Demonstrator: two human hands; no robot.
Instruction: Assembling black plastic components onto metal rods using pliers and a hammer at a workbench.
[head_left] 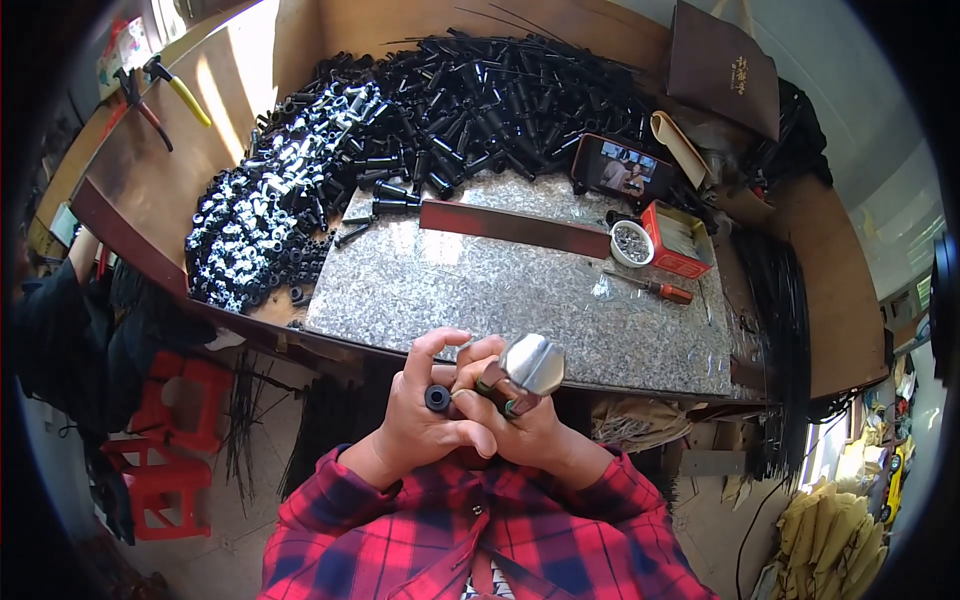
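Observation:
Both of my hands are close together in front of my chest, just off the near edge of the stone slab. My left hand (405, 418) is closed round a black tubular part (437, 399), its round hollow end facing up. In my right hand (525, 432) are pincers (533, 364) with a broad silver head and brownish grips; the jaws look closed. The fingertips of my two hands meet beside the black part. Whether something thin is pinched between them cannot be made out.
Behind the slab (450, 290) rises a heap of black tubular parts (470, 100). A flat dark bar (515, 228), a white cup (631, 243) of small metal pieces, a red box (678, 240), a screwdriver (668, 291) and a phone (625, 170) sit on it. Black strands (775, 330) hang right.

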